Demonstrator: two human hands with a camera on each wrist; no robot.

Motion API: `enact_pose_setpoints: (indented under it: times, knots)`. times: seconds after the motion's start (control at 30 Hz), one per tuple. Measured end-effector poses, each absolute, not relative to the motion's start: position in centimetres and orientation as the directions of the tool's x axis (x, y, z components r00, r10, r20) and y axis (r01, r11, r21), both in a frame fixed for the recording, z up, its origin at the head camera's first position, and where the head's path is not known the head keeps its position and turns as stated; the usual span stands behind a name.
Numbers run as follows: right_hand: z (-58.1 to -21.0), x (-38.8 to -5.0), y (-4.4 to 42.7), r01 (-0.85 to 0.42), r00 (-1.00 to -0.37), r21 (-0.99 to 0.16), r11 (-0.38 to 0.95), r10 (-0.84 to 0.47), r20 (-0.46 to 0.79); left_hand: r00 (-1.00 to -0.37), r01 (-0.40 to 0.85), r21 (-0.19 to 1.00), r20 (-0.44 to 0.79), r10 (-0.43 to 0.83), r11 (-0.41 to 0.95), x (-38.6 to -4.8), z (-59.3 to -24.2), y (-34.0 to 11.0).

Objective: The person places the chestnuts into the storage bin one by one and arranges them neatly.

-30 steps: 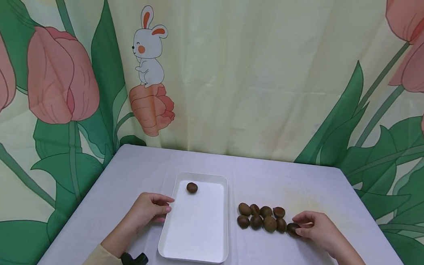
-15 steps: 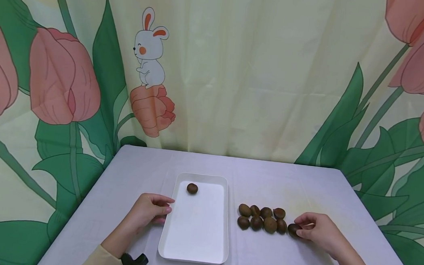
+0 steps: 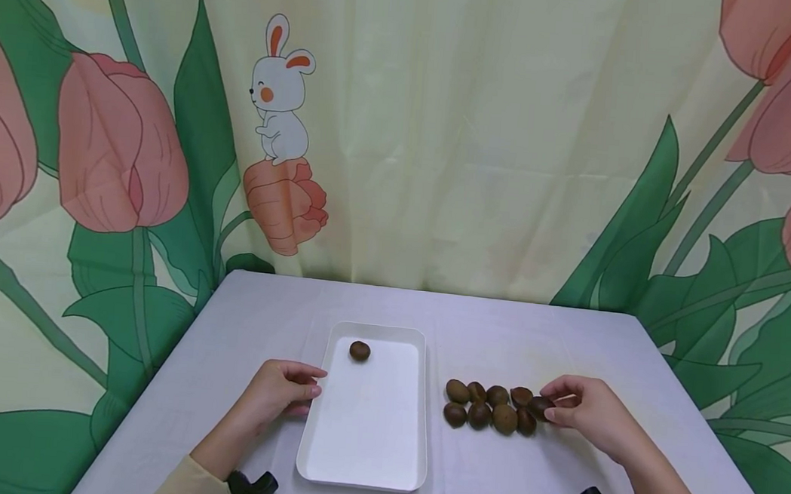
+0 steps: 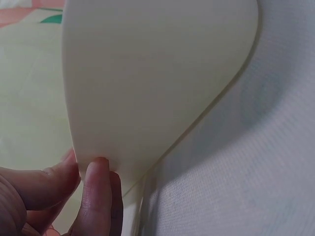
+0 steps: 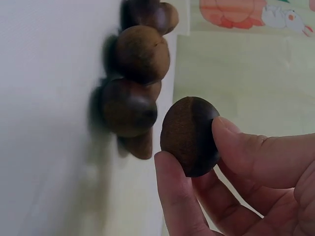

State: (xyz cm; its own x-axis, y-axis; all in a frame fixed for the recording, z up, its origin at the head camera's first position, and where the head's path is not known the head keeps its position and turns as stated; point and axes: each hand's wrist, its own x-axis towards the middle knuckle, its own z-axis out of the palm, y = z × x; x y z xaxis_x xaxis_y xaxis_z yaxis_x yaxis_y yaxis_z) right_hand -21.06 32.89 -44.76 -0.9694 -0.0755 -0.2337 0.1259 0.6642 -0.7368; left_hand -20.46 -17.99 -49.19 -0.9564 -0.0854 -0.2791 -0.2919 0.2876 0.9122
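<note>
Between the thumb and fingers of my right hand (image 3: pixel 595 412) a glossy dark brown chestnut (image 5: pixel 183 137) is pinched, raised off the cloth. Just left of it, several chestnuts (image 3: pixel 504 418) lie close together in two rows. My left hand (image 3: pixel 274 392) pinches the left rim of a white rectangular tray (image 3: pixel 364 434). In the left wrist view, its fingers lie against the tray's outer wall (image 4: pixel 157 83) and over the rim. One chestnut (image 3: pixel 360 351) sits inside the tray, near its far left corner.
A pale cloth covers the table (image 3: pixel 498 344). Behind it hangs a curtain (image 3: pixel 443 129) printed with tulips and a rabbit on a carrot. Black straps or mounts (image 3: pixel 251 489) sit at both wrists.
My right hand has lifted the chestnut at the right end of the near row and carried it slightly up and left. My left hand and the tray have stayed in place.
</note>
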Motion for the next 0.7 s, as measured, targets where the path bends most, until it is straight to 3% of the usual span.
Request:
enact_pose_setpoints:
  times: [0.7]
  knots:
    - [-42.9, -24.3, 26.0, -0.021, -0.954, -0.78, 0.625, -0.246, -0.172, -0.961, -0.276, 0.924, -0.265, -0.076, 0.264, -20.2, -48.9, -17.9]
